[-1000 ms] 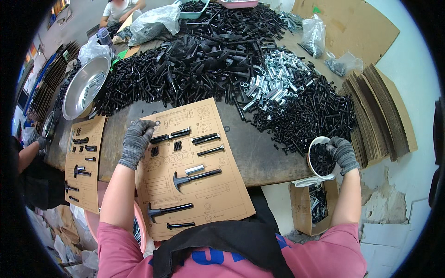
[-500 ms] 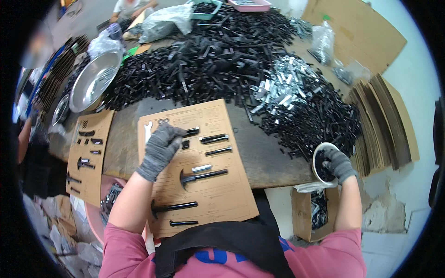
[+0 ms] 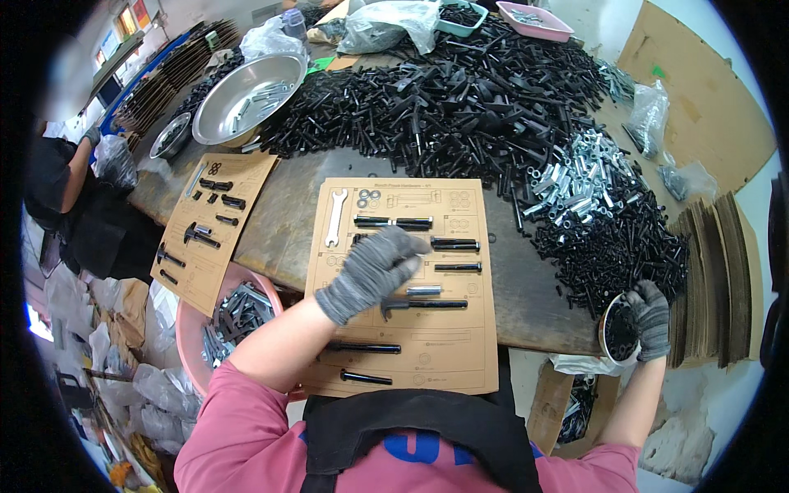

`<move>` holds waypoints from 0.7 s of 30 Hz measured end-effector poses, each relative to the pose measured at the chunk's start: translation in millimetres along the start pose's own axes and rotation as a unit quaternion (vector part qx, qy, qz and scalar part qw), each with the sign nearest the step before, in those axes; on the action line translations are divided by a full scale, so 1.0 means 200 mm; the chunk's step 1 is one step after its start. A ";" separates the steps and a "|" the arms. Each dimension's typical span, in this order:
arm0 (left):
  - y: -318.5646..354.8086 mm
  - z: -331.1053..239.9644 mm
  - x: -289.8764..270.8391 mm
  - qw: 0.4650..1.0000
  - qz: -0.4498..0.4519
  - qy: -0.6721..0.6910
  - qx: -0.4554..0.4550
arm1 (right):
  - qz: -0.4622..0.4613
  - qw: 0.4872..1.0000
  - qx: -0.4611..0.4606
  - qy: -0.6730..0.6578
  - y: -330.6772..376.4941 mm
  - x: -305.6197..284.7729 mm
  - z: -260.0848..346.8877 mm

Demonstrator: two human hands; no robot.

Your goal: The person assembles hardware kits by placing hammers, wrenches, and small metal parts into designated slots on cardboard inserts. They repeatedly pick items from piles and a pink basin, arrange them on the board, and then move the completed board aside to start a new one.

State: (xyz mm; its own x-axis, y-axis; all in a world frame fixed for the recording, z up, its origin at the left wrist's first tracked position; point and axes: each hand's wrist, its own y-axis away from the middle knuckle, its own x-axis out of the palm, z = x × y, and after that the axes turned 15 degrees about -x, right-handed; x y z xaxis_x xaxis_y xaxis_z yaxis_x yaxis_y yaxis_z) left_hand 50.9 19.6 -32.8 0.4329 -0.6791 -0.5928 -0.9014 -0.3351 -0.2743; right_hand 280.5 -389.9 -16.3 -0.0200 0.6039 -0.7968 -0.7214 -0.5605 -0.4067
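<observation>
1. Apron [image 3: 419, 427] first, black, at the bottom of the frame over my pink sleeves.
2. My left hand [image 3: 374, 271], in a grey knit glove, lies palm down at the frame's centre on the cardboard template card [image 3: 403, 361]. The fingers are curled loosely over a spot on the card; whether they pinch a part there I cannot tell.
3. My right hand [image 3: 651, 319], gloved too, is clasped round the rim of a small white bowl of black screws [image 3: 620, 333] at the lower right, which hangs at the table edge [image 3: 542, 329].
4. On the card lie black bolts [image 3: 394, 222], a short silver sleeve [image 3: 424, 290], washers [image 3: 368, 197] and a flat silver wrench [image 3: 334, 218] toward its upper left.
5. I judge the bolts stiff, heavy for their size and perhaps oily, so taking one by the middle of the shank seems best. The card is light and would slide or buckle under a push.
6. The card's near end overhangs the table toward me. Bare tabletop flanks it on both sides, giving room to move.
7. Left of centre lies a second card [image 3: 215, 222], with a pink tub of parts [image 3: 226, 316] below it.
8. Farther off, a heap of black bolts [image 3: 444, 107] fills the upper middle, with silver parts [image 3: 588, 177] on its right side.
9. A steel basin [image 3: 246, 94] sits at the upper left, and another person's gloved hand [image 3: 90, 135] works at the far left.
</observation>
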 end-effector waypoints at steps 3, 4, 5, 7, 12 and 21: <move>0.03 -0.09 0.09 0.986 0.104 0.106 -0.073 | 0.088 0.984 -0.055 -0.143 -0.20 0.20 0.47; 0.03 -0.12 0.12 0.970 0.126 0.173 -0.112 | 0.149 0.957 0.017 -0.249 -0.26 0.26 0.67; 0.02 -0.17 0.13 0.954 0.146 0.219 -0.146 | 0.170 0.936 -0.005 -0.307 -0.29 0.36 0.73; 0.00 -0.20 0.15 0.941 0.107 0.279 -0.161 | 0.204 0.901 -0.008 -0.382 -0.35 0.54 0.90; -0.09 -0.05 -0.02 0.916 0.026 0.321 -0.238 | 0.228 0.789 0.098 -0.562 -0.47 0.91 1.19; -0.27 0.17 -0.33 0.956 0.030 0.075 -0.283 | 0.303 0.666 0.086 -0.676 -0.76 1.20 1.36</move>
State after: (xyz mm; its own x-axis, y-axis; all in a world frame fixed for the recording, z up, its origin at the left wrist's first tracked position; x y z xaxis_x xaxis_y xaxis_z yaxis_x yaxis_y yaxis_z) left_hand 71.4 104.1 -4.5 0.4157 -0.7802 -0.4674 -0.7924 -0.5629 0.2349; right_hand 197.2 -5.9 -23.8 -0.8651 0.3200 0.3863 -0.3637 -0.9305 -0.0437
